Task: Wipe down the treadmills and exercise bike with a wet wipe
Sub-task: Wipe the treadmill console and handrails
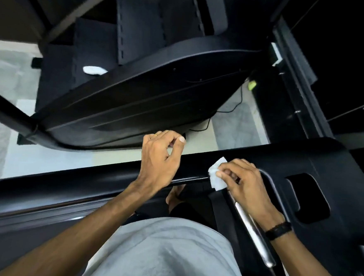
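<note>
Two hands work at the treadmill's front rail, one holding a wet wipe.

Right hand [247,181] has its fingers curled round a folded white wet wipe [217,176], pressing it on the glossy black handrail [190,179] where it meets the treadmill console [317,166]; the left hand [161,155] hovers just over the rail beside it, fingers loosely bent and pinching nothing I can make out. The wipe looks soft, limp and light, likely to bunch or slip on smooth plastic, so a bunched grip with the fingertips spread behind it should serve best; the rail is stiff and fixed. A recessed cup holder [308,198] in the console seems to hold nothing, though it is dark inside. Another white cloth [94,70] lies on the dark floor mat [92,45] beyond.
</note>
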